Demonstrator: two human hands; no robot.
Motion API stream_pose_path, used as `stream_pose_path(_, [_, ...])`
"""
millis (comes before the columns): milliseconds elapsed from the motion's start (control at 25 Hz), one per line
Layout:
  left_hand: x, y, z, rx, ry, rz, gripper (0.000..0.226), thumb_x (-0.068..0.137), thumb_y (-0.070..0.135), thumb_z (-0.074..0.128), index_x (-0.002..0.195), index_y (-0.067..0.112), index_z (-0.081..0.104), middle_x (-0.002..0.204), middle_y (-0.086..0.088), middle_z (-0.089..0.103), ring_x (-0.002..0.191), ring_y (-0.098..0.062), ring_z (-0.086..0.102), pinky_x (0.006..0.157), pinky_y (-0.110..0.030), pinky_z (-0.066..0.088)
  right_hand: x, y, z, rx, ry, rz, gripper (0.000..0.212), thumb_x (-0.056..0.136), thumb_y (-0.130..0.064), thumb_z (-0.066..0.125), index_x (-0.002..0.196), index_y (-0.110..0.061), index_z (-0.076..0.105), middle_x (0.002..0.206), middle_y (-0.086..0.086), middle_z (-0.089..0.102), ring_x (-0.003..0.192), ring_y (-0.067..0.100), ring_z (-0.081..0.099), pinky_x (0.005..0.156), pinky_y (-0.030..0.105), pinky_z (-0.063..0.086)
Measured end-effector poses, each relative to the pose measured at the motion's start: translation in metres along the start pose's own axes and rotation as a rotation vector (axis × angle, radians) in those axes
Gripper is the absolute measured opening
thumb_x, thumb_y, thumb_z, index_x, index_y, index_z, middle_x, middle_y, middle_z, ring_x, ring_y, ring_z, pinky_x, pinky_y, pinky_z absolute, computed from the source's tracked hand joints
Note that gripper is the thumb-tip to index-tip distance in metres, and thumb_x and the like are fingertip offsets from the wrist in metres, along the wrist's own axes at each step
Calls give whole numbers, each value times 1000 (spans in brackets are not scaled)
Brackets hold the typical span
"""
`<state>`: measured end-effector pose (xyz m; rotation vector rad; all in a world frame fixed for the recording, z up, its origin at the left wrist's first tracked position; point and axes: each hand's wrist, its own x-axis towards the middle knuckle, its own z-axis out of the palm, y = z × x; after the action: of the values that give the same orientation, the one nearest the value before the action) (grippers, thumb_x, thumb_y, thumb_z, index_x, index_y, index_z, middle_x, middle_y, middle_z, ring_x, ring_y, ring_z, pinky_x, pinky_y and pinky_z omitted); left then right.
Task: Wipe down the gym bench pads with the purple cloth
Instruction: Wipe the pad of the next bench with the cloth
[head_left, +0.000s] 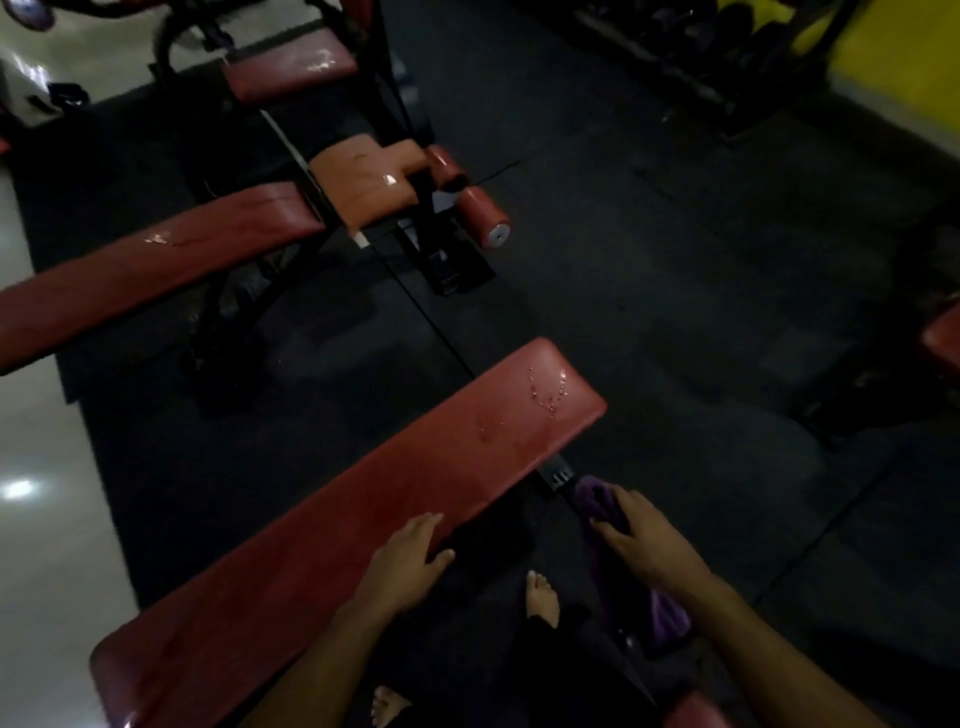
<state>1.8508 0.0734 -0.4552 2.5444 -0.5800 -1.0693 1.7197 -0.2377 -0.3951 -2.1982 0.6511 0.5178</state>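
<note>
Here, three red bench pads (332, 499), left hand (410, 556) flat on nearest, right hand (644, 540) gripping purple cloth (597, 499).

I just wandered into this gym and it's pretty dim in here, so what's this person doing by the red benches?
A person is cleaning the benches. Their right hand grips a purple cloth over a dark bar beside the nearest red bench pad, while the left hand rests with straight fingers on that pad's edge. Droplets glisten near the pad's far end, not yet wiped. More red pads farther off also show wet spots.
</note>
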Motion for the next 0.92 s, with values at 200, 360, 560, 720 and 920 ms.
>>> stream_pose_path(200, [43, 48, -8, 155, 22, 0, 74, 103, 52, 47, 164, 26, 13, 171, 0, 12, 155, -19, 20, 123, -39, 25, 53, 25, -21, 43, 50, -4, 58, 96, -44, 56, 148, -34, 35, 125, -3, 43, 104, 15, 55, 90, 34, 49])
stream_pose_path(360, [106, 51, -6, 221, 45, -6, 79, 103, 54, 44, 164, 26, 3, 172, 2, -3, 158, -19, 5, 125, -48, 14, 129, 51, -21, -77, 97, 12, 69, 95, -53, 54, 154, -36, 23, 138, 4, 37, 115, 25, 54, 91, 42, 52])
stream_pose_path(560, [247, 46, 16, 323, 147, 110, 81, 103, 58, 38, 164, 27, -5, 170, 4, -18, 157, -17, -12, 127, -52, 4, 265, 80, 11, -354, 241, -135, 62, 100, -52, 41, 156, -34, 21, 147, 7, 29, 119, 29, 45, 88, 44, 51])
stream_pose_path(720, [336, 26, 60, 401, 272, 149, 78, 97, 69, 13, 163, 31, -5, 169, 7, -20, 157, -17, -14, 125, -59, -3, 352, 95, 65, -685, 301, -374, 61, 98, -55, 30, 153, -31, 33, 158, 10, 33, 140, 38, 33, 110, 51, 34])
stream_pose_path(920, [356, -1, 100, 463, 575, 245, 71, 104, 62, 24, 164, 28, 9, 172, 1, 0, 159, -17, -3, 126, -58, 0, 378, 124, 93, -648, 500, -442, 65, 97, -54, 39, 156, -31, 25, 165, -2, 18, 151, 26, 13, 121, 48, 15])
